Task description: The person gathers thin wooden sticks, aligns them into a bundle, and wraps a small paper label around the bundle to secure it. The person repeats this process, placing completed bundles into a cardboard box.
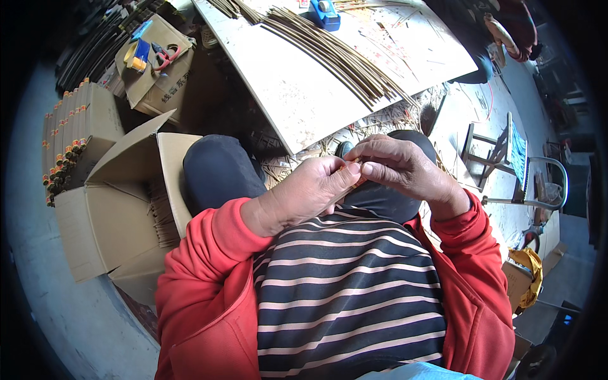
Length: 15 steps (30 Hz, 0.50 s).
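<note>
My left hand (310, 190) and my right hand (396, 166) meet above my lap, fingertips pinched together on a small thin tan stick piece (353, 166), most of it hidden by the fingers. Both wrists come out of red sleeves over a striped shirt. My knees in dark trousers (218, 168) lie below the hands. Beyond them a pale board (297, 88) carries a long bundle of thin bamboo sticks (342, 54).
An open cardboard box (120, 202) with sticks inside stands at my left. Stacked bundles of sticks (63, 136) rest on another box. Farther off lie red scissors (166, 56) on a carton and a blue tool (325, 14). A metal stool (500, 155) stands right.
</note>
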{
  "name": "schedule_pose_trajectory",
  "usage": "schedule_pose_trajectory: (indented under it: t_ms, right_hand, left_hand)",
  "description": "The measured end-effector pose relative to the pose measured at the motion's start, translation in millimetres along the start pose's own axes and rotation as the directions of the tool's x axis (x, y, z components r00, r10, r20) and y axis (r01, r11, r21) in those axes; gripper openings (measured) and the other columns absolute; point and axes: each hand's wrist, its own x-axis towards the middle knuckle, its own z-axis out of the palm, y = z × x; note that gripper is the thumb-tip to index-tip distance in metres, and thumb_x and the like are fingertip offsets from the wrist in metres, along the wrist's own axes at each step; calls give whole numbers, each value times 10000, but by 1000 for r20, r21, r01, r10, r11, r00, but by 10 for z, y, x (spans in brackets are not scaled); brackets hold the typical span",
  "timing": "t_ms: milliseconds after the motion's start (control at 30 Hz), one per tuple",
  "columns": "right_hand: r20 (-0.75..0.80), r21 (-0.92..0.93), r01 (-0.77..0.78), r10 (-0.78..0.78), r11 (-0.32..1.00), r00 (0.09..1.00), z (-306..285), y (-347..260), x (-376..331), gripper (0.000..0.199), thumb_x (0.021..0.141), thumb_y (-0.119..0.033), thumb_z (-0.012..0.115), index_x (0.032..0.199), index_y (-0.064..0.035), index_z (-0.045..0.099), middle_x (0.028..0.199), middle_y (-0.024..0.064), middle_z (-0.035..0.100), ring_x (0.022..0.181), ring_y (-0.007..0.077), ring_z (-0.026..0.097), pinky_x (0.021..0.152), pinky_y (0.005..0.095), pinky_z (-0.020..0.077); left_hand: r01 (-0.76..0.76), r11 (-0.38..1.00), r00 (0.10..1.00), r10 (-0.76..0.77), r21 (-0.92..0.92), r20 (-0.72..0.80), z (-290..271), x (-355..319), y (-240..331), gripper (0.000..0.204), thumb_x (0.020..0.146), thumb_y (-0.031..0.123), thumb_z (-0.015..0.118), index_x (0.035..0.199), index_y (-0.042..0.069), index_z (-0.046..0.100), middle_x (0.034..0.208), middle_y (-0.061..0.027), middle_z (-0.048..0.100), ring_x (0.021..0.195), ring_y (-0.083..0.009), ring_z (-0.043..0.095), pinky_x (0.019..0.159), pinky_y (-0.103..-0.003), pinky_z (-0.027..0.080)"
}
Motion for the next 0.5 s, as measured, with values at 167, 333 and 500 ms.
schedule_pose_trajectory:
  t_ms: [167,333,500]
  right_hand:
    - [-74,-131,110,-120,985,990,46,35,-13,271,878,-177,588,1074,10,594,961,131,599,870,226,595,738,317,485]
    - [-46,-207,195,-209,959,977,30,62,-18,260,875,-177,591,1055,11,598,956,131,594,860,230,596,730,313,486]
    - [-70,8,34,-34,999,997,77,27,-26,274,912,-204,538,1079,10,574,952,81,578,847,145,572,712,264,479]
  left_hand:
    - [18,1000,1000,-18,-8,3,1,-30,68,514,901,481,482,947,-26,551,657,9,491,515,-29,454,466,-152,387]
    - [29,997,997,-24,-75,70,-21,-46,49,501,912,458,476,970,-35,546,674,6,501,537,-28,463,472,-152,391]
    - [14,998,1000,-14,-57,8,-5,-20,9,500,915,451,475,974,-40,545,669,9,504,538,-32,464,473,-157,393]
